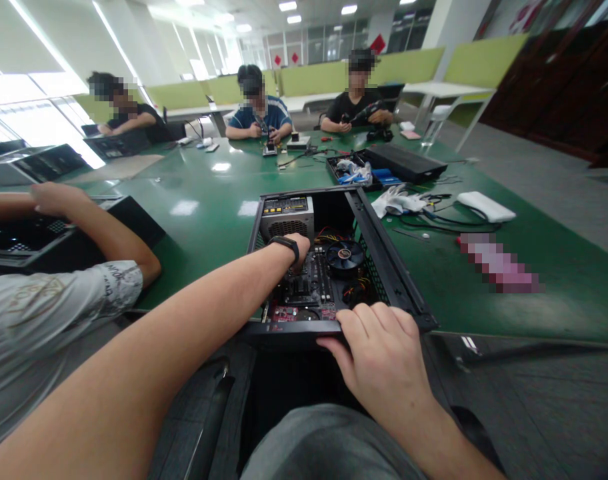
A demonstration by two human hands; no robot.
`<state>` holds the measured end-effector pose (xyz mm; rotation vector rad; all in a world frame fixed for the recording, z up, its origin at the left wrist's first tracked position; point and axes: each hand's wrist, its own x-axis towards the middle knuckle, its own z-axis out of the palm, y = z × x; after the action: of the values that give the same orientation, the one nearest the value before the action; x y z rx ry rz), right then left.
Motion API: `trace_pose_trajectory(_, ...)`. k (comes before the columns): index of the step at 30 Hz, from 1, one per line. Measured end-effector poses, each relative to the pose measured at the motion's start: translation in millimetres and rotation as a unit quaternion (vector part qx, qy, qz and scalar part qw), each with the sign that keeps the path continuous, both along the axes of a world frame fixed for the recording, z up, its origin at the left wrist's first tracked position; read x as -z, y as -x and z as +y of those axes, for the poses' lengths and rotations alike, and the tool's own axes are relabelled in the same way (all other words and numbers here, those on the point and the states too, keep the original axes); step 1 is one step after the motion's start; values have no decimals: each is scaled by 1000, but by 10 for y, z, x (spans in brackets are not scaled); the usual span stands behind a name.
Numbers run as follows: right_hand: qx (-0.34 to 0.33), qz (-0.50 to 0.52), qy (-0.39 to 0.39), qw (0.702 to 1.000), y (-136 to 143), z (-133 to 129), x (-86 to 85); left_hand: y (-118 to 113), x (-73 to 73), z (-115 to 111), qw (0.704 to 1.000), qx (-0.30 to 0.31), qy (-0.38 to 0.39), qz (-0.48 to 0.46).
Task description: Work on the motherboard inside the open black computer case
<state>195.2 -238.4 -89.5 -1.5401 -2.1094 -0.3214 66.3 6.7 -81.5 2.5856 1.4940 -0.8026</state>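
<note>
An open black computer case (384,257) lies on the green table (484,293) in front of me. Inside it I see a motherboard (304,290), a round black CPU fan (345,255) and a grey power supply (287,217) at the far end. My left hand (300,248), with a black band at the wrist, reaches down into the case onto the motherboard; its fingers are hidden, so what it holds cannot be seen. My right hand (381,343) grips the near edge of the case.
A person in a grey shirt (59,293) sits close on my left with another black case (59,233). Three more people work at the far side. White gloves (397,200), cables, a white box (485,206) and an open tool case (384,167) lie to the right.
</note>
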Motion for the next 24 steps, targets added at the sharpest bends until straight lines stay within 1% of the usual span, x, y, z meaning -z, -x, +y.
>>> trace_pose_trajectory(8, -3, 2, -3, 1000, -3, -2, -6, 10, 35, 25, 1000, 2, -10, 0)
trace_pose_trajectory(13, -4, 2, 0, 1000, -2, 2, -3, 18, 47, 38, 1000, 3, -1, -13)
trace_pose_trajectory(17, -3, 1, 1, 1000, 0, 3, -8, 15, 29, 23, 1000, 2, 2, -16)
trace_pose_trajectory(24, -4, -2, -3, 1000, -6, -1, -1, 5, -14, -19, 1000, 5, 9, 5)
